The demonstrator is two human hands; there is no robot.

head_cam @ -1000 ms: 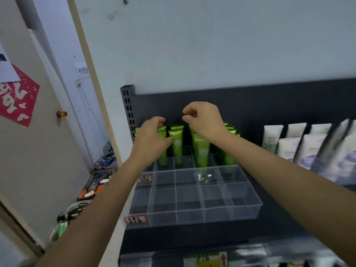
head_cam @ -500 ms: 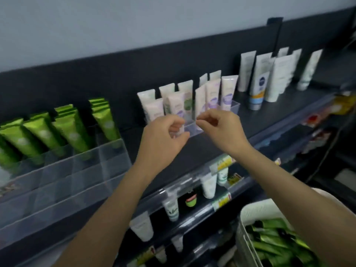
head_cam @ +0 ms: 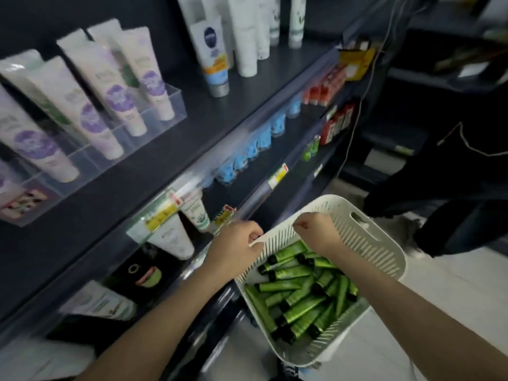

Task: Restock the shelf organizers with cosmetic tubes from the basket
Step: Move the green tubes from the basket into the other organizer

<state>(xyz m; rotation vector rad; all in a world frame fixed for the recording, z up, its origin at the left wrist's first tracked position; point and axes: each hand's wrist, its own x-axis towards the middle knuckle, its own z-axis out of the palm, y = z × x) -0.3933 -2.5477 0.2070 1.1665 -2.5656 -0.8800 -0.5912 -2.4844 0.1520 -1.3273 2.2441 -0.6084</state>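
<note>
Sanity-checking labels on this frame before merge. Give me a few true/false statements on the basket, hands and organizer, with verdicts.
1. The basket holds green tubes. True.
2. The basket is black. False: it is white, with slotted walls.
3. The right hand is over the basket. True.
4. The clear organizer holds green tubes. False: the tubes in it that show here are white tubes with purple print.
5. The left hand is up at the organizer. False: it is down at the basket's rim.
</note>
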